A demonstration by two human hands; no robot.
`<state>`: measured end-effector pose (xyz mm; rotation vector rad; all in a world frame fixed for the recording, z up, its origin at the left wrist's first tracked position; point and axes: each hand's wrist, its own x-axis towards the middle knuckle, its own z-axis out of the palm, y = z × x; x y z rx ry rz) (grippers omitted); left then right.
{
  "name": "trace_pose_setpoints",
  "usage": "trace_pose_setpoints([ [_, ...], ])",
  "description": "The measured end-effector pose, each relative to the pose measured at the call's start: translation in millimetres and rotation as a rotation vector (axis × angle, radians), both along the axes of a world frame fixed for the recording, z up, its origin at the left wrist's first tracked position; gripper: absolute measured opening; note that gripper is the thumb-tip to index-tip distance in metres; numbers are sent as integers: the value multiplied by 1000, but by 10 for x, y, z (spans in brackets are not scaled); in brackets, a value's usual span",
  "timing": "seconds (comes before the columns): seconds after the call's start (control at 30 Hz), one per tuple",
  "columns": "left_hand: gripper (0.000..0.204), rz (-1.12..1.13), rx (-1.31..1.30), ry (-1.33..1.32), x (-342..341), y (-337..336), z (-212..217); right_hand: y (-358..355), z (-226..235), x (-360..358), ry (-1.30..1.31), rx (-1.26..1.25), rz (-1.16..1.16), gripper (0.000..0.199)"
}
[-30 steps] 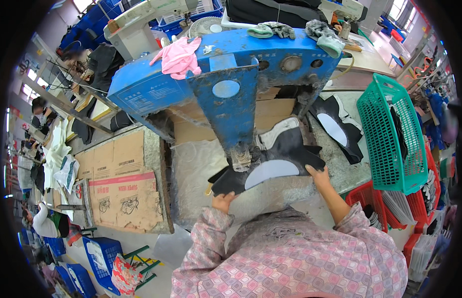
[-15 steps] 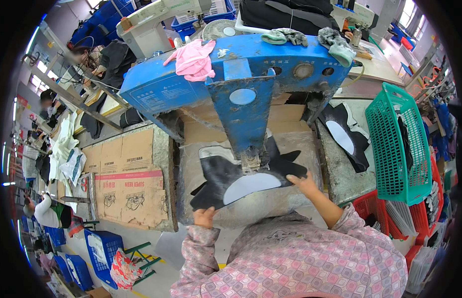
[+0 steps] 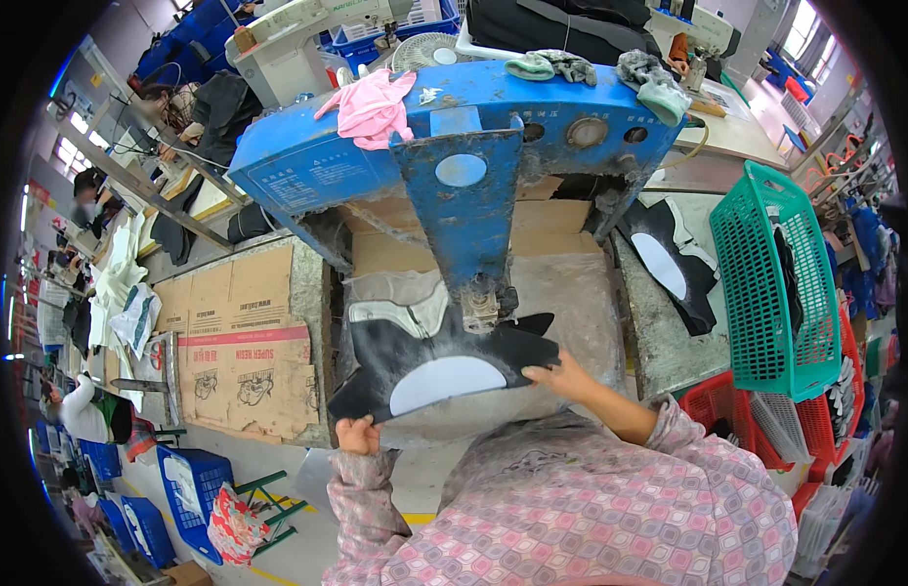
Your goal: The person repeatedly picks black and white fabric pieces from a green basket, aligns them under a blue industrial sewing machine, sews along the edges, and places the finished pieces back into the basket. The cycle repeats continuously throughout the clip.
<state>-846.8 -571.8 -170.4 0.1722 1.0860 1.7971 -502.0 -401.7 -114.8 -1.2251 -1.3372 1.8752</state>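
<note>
A black cut fabric piece with a white oval patch point(image 3: 405, 356) is stretched between my hands, partly under the head of a blue machine point(image 3: 459, 234). Pinched at its near left corner is my left hand point(image 3: 358, 436). My right hand point(image 3: 559, 379) grips the right edge between thumb and fingers. Whitish trim point(image 3: 405, 314) shows along the piece's far left side. Its far middle edge passes behind the machine's metal head point(image 3: 481, 303). Beneath it lies a work surface covered in clear plastic point(image 3: 581, 293).
Similar black pieces point(image 3: 669, 259) lie on the right side table, beside a green plastic basket point(image 3: 781, 283) and red baskets point(image 3: 713, 405). Flattened cardboard point(image 3: 239, 361) covers the left table. A pink cloth point(image 3: 371, 107) and gloves point(image 3: 654, 86) rest atop the machine. Other people sit at the left.
Both hands have shifted left with the black fabric piece. The white patch now lies further left of the machine head, and more of the whitish trim shows.
</note>
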Motion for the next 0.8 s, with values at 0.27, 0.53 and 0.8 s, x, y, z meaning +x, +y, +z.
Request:
trace_pose_setpoints([
  [0.27, 19, -281, 14, -199, 731, 269, -344, 73, 407, 703, 147, -167, -181, 37],
  [0.53, 33, -285, 45, -265, 1163, 498, -3, -427, 310, 1073, -153, 240, -263, 33],
  [0.8, 38, -231, 455, -643, 1222, 807, 129, -386, 316, 786, -17, 91, -455, 29],
])
